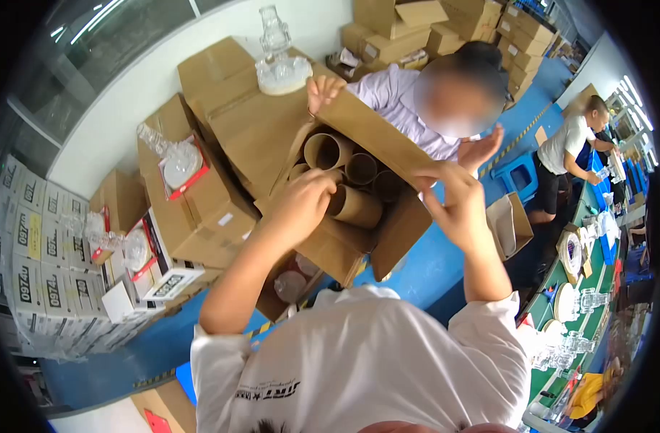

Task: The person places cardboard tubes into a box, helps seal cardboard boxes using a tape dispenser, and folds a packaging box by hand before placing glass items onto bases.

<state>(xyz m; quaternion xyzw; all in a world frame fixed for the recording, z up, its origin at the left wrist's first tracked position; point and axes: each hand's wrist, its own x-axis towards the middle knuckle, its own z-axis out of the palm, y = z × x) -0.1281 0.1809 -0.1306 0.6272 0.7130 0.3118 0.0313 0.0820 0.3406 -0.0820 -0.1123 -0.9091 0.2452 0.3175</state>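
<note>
An open cardboard box (pixel 406 234) full of upright brown cardboard tubes (pixel 323 153) stands in front of me. My left hand (pixel 308 202) reaches over its near left side, fingers closed at the rim of a tilted cardboard tube (pixel 360 207). My right hand (pixel 456 202) pinches the right end of the raised far box flap (pixel 373 123) between thumb and fingers. Across the box, another person's hand (pixel 324 92) grips the same flap at its left end. That person's other hand (pixel 481 150) is raised beside the box.
Large closed cartons (pixel 254 123) stand to the left, with a clear glass piece (pixel 276 58) on top. White printed boxes (pixel 49 252) are stacked farther left. A blue stool (pixel 516 179) is to the right, near a green workbench (pixel 597 289) holding glassware. Another person (pixel 572 144) works there.
</note>
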